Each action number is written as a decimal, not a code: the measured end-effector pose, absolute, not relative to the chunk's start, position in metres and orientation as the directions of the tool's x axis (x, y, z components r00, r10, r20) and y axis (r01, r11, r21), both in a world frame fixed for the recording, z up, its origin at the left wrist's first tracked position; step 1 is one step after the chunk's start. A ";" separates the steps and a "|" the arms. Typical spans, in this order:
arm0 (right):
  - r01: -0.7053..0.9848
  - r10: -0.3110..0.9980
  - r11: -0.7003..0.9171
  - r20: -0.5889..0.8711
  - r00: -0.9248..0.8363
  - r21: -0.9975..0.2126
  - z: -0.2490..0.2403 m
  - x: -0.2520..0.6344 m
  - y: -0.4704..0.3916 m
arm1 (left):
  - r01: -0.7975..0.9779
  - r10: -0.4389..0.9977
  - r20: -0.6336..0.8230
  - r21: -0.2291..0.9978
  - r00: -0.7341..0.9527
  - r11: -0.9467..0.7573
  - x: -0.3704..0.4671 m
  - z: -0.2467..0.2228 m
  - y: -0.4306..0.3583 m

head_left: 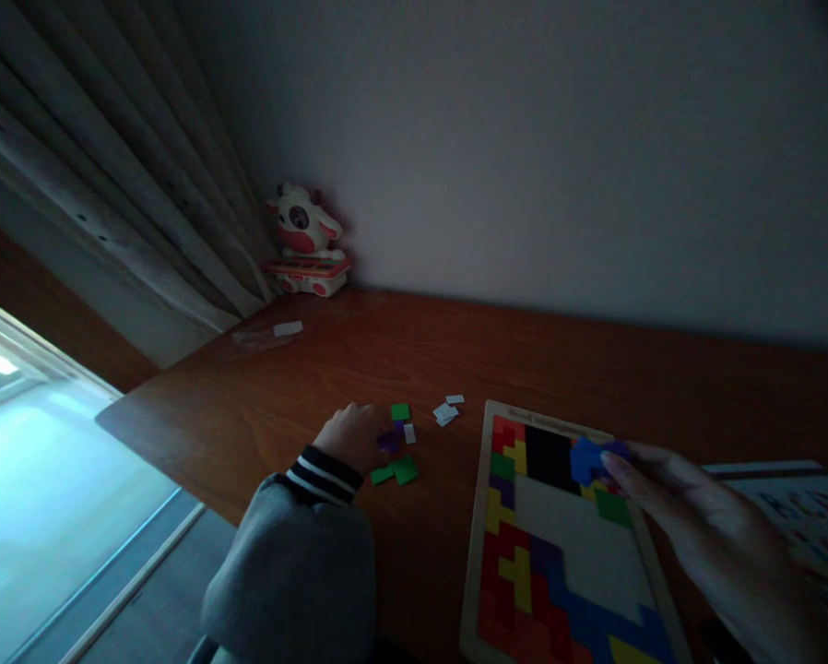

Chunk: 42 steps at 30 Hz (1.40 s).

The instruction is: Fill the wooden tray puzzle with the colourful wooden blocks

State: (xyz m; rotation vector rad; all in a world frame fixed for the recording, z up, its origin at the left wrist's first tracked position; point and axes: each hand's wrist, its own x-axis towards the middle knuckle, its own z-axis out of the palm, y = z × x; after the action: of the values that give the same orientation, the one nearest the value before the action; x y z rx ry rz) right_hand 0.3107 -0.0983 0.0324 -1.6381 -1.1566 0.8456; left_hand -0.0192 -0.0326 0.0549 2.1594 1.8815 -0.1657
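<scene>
My left hand [354, 437] is low over the wooden table, at a small purple piece [387, 443]; its fingertips are partly hidden. Green pieces [405, 470] lie close beside it. My right hand [669, 480] pinches a blue piece [585, 460] between thumb and fingers over the upper right of the puzzle board [487, 461]. Red, yellow, blue, green, purple and black pieces fill much of the board around a bare pale area [545, 516]. A green piece [613, 507] sits just below the held blue piece.
Small white pieces [445, 413] lie left of the board. A cow toy [307, 242] stands at the back left, near the curtain [130, 166]. A white card [288, 328] is in front of the toy. A printed booklet or box [794, 503] lies at the right.
</scene>
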 end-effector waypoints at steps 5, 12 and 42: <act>0.306 0.938 -0.142 -0.029 0.345 -0.941 0.032 0.312 -0.099 | 0.983 0.953 -0.251 0.111 0.171 -0.147 -0.021 0.051 -0.031; 0.275 0.946 -0.115 -0.021 0.323 -0.954 0.037 0.317 -0.099 | 0.955 0.940 -0.209 0.182 0.269 -0.233 -0.027 0.046 -0.030; 0.360 0.918 -0.079 0.073 0.390 -0.930 0.035 0.350 -0.100 | 0.960 0.841 -0.491 0.256 0.227 -0.110 -0.061 0.050 -0.038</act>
State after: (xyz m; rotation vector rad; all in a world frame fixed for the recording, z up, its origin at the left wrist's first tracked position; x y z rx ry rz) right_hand 0.3500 -0.1001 0.0347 -1.6448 -1.1487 0.6958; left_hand -0.0607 -0.0380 0.0504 1.9883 1.6504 -0.3015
